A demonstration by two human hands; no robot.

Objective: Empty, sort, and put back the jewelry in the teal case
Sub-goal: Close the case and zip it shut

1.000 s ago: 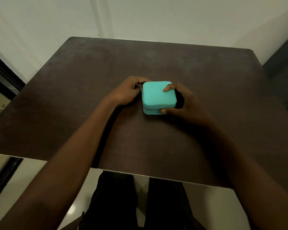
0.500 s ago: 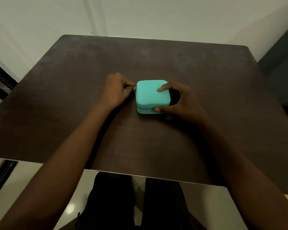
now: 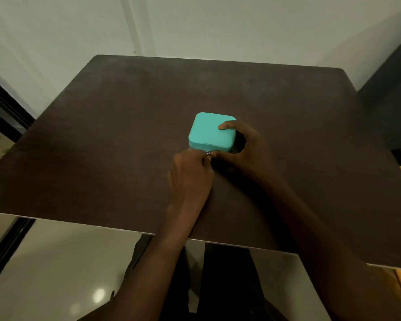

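Room: pale walls stood behind a dark brown surface (image 3: pixel 102 135), with glossy floor showing below its near edge.
Case: the teal case (image 3: pixel 210 133) sat near the middle of the surface, lid down and apparently not yet open.
Right hand: the right hand (image 3: pixel 243 147) held the case from its right side, one fingertip on the lid and the thumb at the near wall; its grip was curled round the case.
Left hand: the left hand (image 3: pixel 190 174) was at the case's near side, its grip pinched on a small metal zip pull (image 3: pixel 208 153).
Jewelry: none was visible; presumably all inside.
Progress: very early, judging by the closed lid. Unzipping seemed under way.
Left to do: finishing the zip, opening, emptying, sorting, putting back.
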